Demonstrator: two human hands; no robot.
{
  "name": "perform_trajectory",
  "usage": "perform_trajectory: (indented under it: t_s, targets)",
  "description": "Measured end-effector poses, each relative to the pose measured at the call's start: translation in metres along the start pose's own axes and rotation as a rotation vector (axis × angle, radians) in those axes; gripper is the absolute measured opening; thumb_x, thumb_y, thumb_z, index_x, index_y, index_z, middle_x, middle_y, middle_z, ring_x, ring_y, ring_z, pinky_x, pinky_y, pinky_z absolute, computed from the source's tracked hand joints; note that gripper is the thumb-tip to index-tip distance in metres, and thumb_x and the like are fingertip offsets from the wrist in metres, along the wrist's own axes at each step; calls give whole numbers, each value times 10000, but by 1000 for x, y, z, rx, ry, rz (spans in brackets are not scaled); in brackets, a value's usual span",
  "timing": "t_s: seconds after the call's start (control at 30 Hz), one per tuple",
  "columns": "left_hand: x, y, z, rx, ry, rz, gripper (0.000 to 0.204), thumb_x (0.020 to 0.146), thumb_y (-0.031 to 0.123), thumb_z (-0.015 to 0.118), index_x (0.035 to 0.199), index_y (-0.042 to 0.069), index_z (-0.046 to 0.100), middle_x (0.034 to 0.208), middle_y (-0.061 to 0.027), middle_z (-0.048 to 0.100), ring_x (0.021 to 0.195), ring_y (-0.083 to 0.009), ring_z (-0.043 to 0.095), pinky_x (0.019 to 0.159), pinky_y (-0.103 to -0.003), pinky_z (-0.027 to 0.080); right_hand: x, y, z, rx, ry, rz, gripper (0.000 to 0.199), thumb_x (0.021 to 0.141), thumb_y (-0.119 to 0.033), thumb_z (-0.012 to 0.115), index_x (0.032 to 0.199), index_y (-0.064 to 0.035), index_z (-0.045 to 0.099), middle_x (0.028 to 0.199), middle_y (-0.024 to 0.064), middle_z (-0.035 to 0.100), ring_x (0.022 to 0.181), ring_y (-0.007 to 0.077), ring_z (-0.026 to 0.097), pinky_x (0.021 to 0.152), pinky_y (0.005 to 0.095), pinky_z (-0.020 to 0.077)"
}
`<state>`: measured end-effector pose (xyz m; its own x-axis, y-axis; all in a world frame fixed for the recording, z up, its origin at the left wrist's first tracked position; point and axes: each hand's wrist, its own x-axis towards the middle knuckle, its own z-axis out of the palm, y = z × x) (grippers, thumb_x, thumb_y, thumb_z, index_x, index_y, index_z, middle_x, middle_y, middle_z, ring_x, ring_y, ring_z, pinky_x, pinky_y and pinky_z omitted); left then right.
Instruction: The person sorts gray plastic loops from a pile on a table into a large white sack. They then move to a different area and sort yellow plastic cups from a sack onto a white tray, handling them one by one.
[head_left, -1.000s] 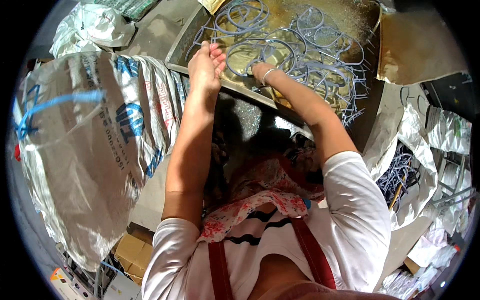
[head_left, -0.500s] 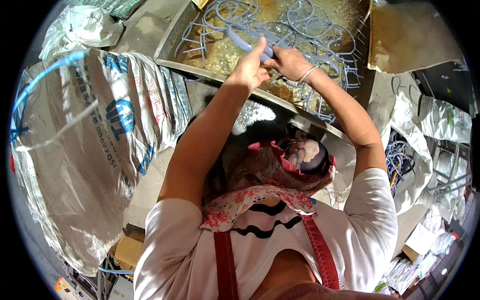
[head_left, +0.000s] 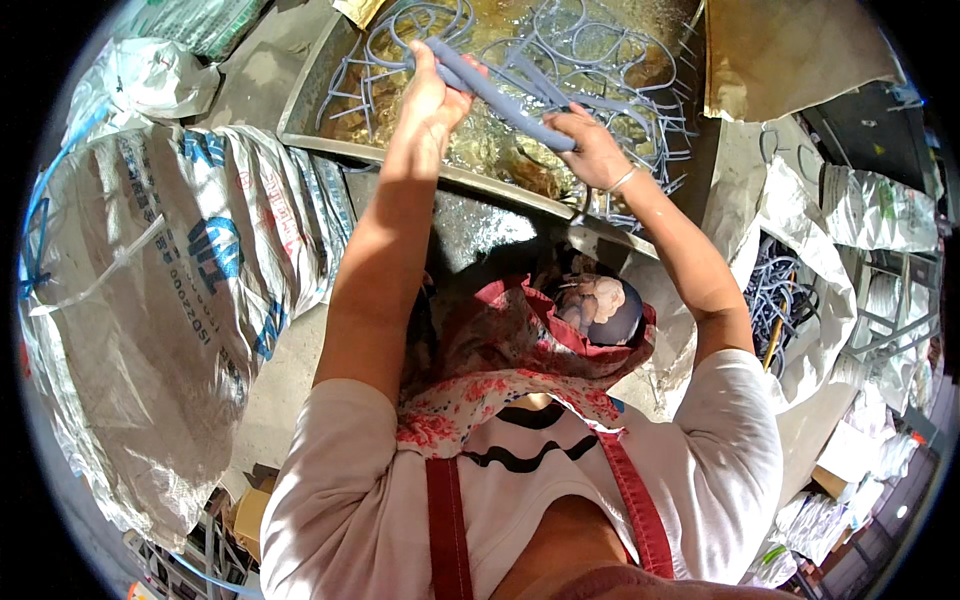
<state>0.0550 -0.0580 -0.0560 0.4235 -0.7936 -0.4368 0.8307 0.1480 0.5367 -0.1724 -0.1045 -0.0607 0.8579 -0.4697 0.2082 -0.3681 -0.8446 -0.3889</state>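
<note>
The large white woven sack (head_left: pixel 140 370) carries printing turned sideways: bold blue lettering (head_left: pixel 215 247), a slanting red line of letters (head_left: pixel 272 215) and a dark row of small letters and numerals (head_left: pixel 195 290). The green-and-white bag (head_left: pixel 205 28) at upper left bears marks too faint to read.

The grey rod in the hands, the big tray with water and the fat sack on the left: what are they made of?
The grey rod looks like matte plastic or rubber: smooth, evenly coloured. The tray seems to be dull metal, from its thin, hard-edged rim. The sack looks like slightly shiny plastic, since its creases catch light.
</note>
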Motion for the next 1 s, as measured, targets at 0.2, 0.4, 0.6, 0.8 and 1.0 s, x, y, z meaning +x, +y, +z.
perform_trajectory:
  t_s: [0.2,0.4,0.6,0.8,1.0]
  targets:
    - [-13,16,2,897,21,278,413,831,390,599,678,12,532,529,-46,512,399,-102,468,380,-256,406,-11,23,-55,290,216,331,272,807,-347,636,784,-83,571,629,17,582,574,104,557,518,269,464]
    - [-13,20,8,1112,-13,652,353,795,358,651,625,59,570,481,23,459,446,-68,463,423,-261,375,-19,76,-103,-517,62,48,488,734,-544,601,718,-66,503,492,123,504,487,329,548,438,393,441]
    - [-11,-7,11,1209,-490,558,398,785,420,638,1070,141,635,926,-72,648,865,-148,577,789,-315,447,52,27,-88,-8,215,113,313,786,-342,660,837,-50,562,579,119,483,513,197,456,524,294,427]
    - [-6,46,-2,668,86,391,300,796,257,657,848,-27,578,615,-98,563,550,-196,571,501,-342,496,105,83,20,279,419,279,360,800,-384,619,893,-41,563,758,169,606,725,334,602,637,410,480]
    - [7,58,-6,476,55,388,205,829,153,612,816,-45,561,550,-50,465,464,-152,499,431,-291,457,56,83,180,-247,-531,182,662,783,-559,531,1183,-34,489,996,226,603,949,350,586,831,436,455]
